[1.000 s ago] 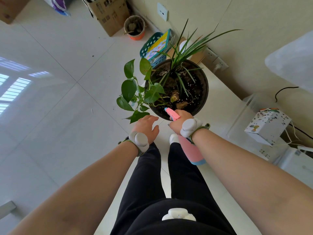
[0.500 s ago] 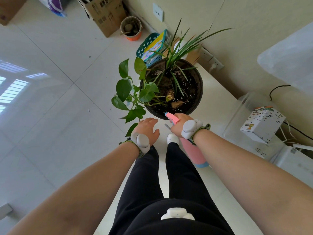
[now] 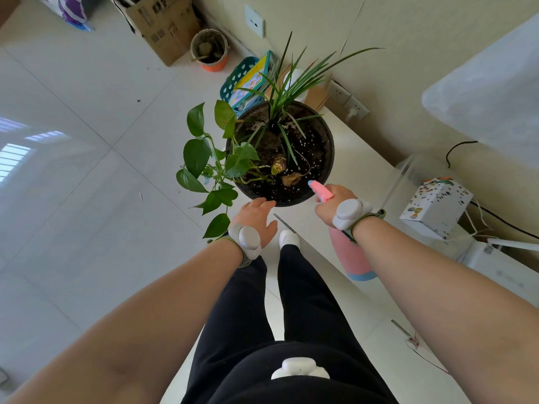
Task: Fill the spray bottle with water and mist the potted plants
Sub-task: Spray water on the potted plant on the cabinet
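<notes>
Both bare forearms reach forward and down, side by side. The left hand (image 3: pixel 255 215) hangs palm-down, fingers loosely extended, holding nothing. The right hand (image 3: pixel 331 203), knuckles up, is curled round the neck of a pink spray bottle (image 3: pixel 348 256), wrist level.

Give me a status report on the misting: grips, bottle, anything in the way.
Left grip open beside the black pot. Right grip holds pink spray bottle, nozzle toward the soil. Nothing blocks the nozzle.

Since earlier, right hand (image 3: pixel 332 207) and pink spray bottle (image 3: pixel 354 258) farther right, apart from left hand (image 3: pixel 253 217), nozzle over pot (image 3: pixel 332 141) rim.
</notes>
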A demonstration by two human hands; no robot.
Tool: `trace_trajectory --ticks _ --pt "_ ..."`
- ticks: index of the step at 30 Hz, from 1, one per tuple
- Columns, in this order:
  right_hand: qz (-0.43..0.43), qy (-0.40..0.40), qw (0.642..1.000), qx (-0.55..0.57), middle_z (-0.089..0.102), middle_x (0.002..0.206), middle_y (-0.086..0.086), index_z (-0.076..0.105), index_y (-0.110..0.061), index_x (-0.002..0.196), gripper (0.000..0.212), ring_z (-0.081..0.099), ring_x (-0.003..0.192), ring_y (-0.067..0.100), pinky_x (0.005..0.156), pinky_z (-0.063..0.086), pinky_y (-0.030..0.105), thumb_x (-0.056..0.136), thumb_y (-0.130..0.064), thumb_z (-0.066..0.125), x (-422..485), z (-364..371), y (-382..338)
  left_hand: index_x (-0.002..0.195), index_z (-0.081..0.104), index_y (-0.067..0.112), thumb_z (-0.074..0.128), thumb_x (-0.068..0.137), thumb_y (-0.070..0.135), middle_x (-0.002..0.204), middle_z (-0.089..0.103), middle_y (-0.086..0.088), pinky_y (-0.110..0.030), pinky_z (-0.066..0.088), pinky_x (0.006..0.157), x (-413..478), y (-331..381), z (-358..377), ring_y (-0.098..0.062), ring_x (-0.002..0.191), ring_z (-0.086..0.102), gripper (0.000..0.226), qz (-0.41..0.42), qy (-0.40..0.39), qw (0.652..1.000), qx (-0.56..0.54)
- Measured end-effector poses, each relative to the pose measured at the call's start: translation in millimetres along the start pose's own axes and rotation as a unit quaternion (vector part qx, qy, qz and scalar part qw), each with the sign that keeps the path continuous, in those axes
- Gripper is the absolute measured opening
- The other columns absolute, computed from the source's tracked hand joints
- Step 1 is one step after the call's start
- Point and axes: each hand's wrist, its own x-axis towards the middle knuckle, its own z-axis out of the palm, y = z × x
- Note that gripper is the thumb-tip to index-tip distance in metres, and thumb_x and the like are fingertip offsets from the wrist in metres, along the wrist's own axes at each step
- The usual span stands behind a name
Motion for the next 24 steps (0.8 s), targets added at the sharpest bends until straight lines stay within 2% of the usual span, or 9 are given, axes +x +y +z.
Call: trace_trajectory --ticks 4,9,12,15,18,19,21,22,24 --pt "0.001 0.016 1.000 0.017 0.062 0.120 0.011 0.053 -0.020 0.127 0.042 0.060 0.100 0.036 0.082 0.047 0.033 0.087 -0.012 0.046 7.7 -5.4 -1.6 0.147 0.027 0.022 0.045 0.095 0.034 0.156 0.023 -0.003 -0.038 0.027 0.112 1.4 0.0 -0.3 -0.028 0.141 0.025 0.056 -0.006 -0.016 1.000 0.014" --pt "-0.003 0.038 0.997 0.067 0.061 0.099 0.004 0.060 -0.013 0.110 0.025 0.058 0.087 0.033 0.079 0.043 0.030 0.090 -0.016 0.045 12.6 -3.8 -13.5 0.148 0.026 0.023 0.045 0.095 0.034 0.156 0.022 -0.002 -0.038 0.028 0.112 2.9 -2.0 -2.5 -0.026 0.141 0.024 0.057 -0.016 -0.020 1.000 0.017" --pt "-0.018 0.040 0.996 0.076 0.054 0.082 0.010 0.058 -0.004 0.100 0.021 0.046 0.072 0.028 0.069 0.042 0.033 0.088 -0.015 0.045 14.6 -0.9 -29.7 0.148 0.026 0.022 0.046 0.095 0.034 0.156 0.024 -0.002 -0.038 0.029 0.112 3.3 -0.7 -4.9 -0.026 0.141 0.025 0.057 -0.014 -0.019 1.000 0.016" --pt "-0.017 0.035 0.997 0.064 0.049 0.073 0.011 0.055 -0.007 0.079 0.009 0.039 0.067 0.026 0.061 0.034 0.031 0.083 -0.010 0.047 16.1 1.2 -49.4 0.147 0.026 0.022 0.046 0.095 0.033 0.155 0.025 -0.002 -0.038 0.031 0.111 4.9 1.0 -10.4 -0.026 0.140 0.027 0.057 -0.011 -0.006 1.000 0.009" --pt "-0.007 0.033 0.997 0.065 0.062 0.088 0.019 0.062 0.003 0.101 0.026 0.052 0.071 0.029 0.066 0.042 0.031 0.080 -0.005 0.050 19.7 2.0 -60.9 0.148 0.026 0.020 0.047 0.095 0.032 0.155 0.025 -0.003 -0.039 0.030 0.113 8.2 1.7 -20.0 -0.026 0.141 0.026 0.058 -0.003 0.019 1.000 -0.007" --pt "-0.014 0.031 0.997 0.067 0.062 0.087 0.017 0.061 0.002 0.097 0.022 0.053 0.070 0.030 0.065 0.044 0.031 0.080 -0.005 0.050 20.7 2.3 -63.4 0.148 0.026 0.019 0.048 0.095 0.031 0.154 0.026 -0.004 -0.038 0.029 0.113 9.8 1.9 -24.3 -0.026 0.141 0.027 0.058 0.004 0.029 0.999 -0.015" --pt "-0.022 0.029 0.997 0.064 0.051 0.070 0.010 0.052 -0.007 0.077 0.005 0.043 0.059 0.026 0.054 0.035 0.028 0.079 -0.005 0.048 22.7 2.4 -66.4 0.147 0.028 0.016 0.048 0.094 0.029 0.153 0.029 -0.005 -0.037 0.028 0.113 13.0 2.9 -33.5 -0.027 0.139 0.029 0.058 0.014 0.050 0.998 -0.022" --pt "-0.019 0.032 0.997 0.066 0.048 0.069 0.007 0.049 -0.011 0.077 0.006 0.043 0.058 0.025 0.054 0.034 0.028 0.080 -0.006 0.048 23.9 1.6 -67.2 0.147 0.028 0.015 0.048 0.094 0.029 0.152 0.030 -0.006 -0.037 0.029 0.112 14.6 3.4 -37.7 -0.027 0.139 0.030 0.058 0.019 0.059 0.998 -0.024" --pt "-0.013 0.049 0.996 0.076 0.059 0.082 0.010 0.057 -0.008 0.093 0.012 0.056 0.071 0.031 0.063 0.044 0.031 0.082 -0.009 0.052 25.5 -1.2 -67.0 0.146 0.030 0.014 0.048 0.094 0.028 0.152 0.032 -0.007 -0.036 0.029 0.111 17.2 5.2 -44.4 -0.027 0.138 0.032 0.057 0.027 0.073 0.997 -0.026"
